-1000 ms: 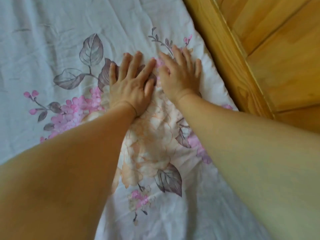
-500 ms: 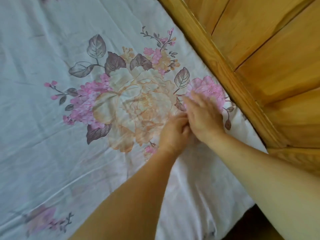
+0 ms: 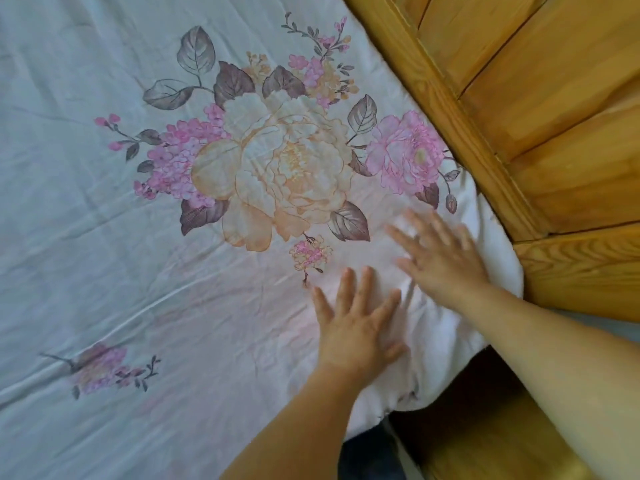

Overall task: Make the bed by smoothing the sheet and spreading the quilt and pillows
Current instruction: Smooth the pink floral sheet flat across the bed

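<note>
Furniture: honey-coloured wooden bed frame (image 3: 460, 109) running diagonally at right, its panels joined by dark seams | Lower right: second wooden rail (image 3: 585, 271) with visible grain | Beneath: dark shadowed gap (image 3: 464, 382) | Light: soft, even daylight.

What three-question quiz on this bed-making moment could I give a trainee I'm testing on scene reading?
1. True or false: the left hand lies flat on the sheet with straight fingers.
2. Which lies nearest the right hand? A. the big peach flower B. the wooden frame C. the small faded flower
3. Fill in: both hands are near the sheet's ___ by the frame.

Key: 1 true; 2 B; 3 corner.
</note>
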Motion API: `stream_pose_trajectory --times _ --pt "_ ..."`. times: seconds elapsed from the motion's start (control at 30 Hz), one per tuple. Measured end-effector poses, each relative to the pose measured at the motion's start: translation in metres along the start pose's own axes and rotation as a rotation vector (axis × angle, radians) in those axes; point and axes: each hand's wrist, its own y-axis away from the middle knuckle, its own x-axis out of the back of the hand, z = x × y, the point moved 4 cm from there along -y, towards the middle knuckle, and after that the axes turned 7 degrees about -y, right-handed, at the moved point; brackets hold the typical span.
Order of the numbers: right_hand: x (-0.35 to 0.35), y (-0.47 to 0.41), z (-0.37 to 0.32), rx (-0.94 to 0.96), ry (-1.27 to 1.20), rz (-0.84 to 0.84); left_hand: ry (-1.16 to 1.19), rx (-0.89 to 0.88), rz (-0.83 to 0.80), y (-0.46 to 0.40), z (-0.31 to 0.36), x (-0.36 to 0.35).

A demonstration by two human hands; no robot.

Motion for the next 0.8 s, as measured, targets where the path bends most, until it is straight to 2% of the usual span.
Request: stream_pose_trajectory --times 0.07,0.1,0.13,0.23,0.27,0.37,0.43,0.5,0.53,0.6,0.67,0.73,0.77,0.8 --pt "0.010 0.007 0.027 -0.256 -0.078 0.051 0.019 0.016 0.236 0.004 -0.015 0.013" --pt "0.014 0.011 0.027 -0.298 -0.087 0.070 0.016 0.052 0.338 0.005 -0.023 0.017" --pt "0.016 0.014 0.018 -0.235 -0.058 0.082 0.023 0.114 0.372 0.006 -0.031 0.018" --pt "0.003 0.040 -0.013 0.250 0.133 0.143 0.007 0.258 0.282 0.008 -0.034 0.017" --pt "0.003 0.046 -0.008 0.239 0.150 0.113 -0.019 0.257 0.262 0.009 -0.030 0.015" --pt "0.017 0.043 0.013 -0.156 0.089 0.078 -0.021 0.208 0.175 0.018 -0.015 0.016" --pt "0.022 0.043 -0.009 -0.017 0.125 0.076 -0.057 0.144 0.072 0.025 -0.006 0.011" --pt "0.007 0.056 -0.032 0.205 0.122 -0.050 -0.131 0.059 -0.018 0.036 0.001 0.009" --pt "-0.002 0.062 -0.033 0.211 0.156 -0.143 -0.152 0.022 -0.059 0.040 0.003 0.008" --pt "-0.003 0.070 -0.025 0.019 0.259 -0.304 -0.118 0.005 -0.156 0.049 -0.003 0.006" --pt "-0.002 0.075 -0.023 -0.091 0.329 -0.349 -0.054 0.085 -0.199 0.061 -0.018 0.007" --pt "-0.005 0.080 -0.039 -0.033 0.281 -0.289 -0.083 0.236 -0.134 0.075 -0.040 0.013" --pt "-0.011 0.084 -0.047 -0.011 0.275 -0.330 -0.087 0.310 -0.153 0.082 -0.047 0.015" --pt "-0.017 0.090 -0.056 -0.003 0.308 -0.441 -0.060 0.361 -0.227 0.089 -0.054 0.016"
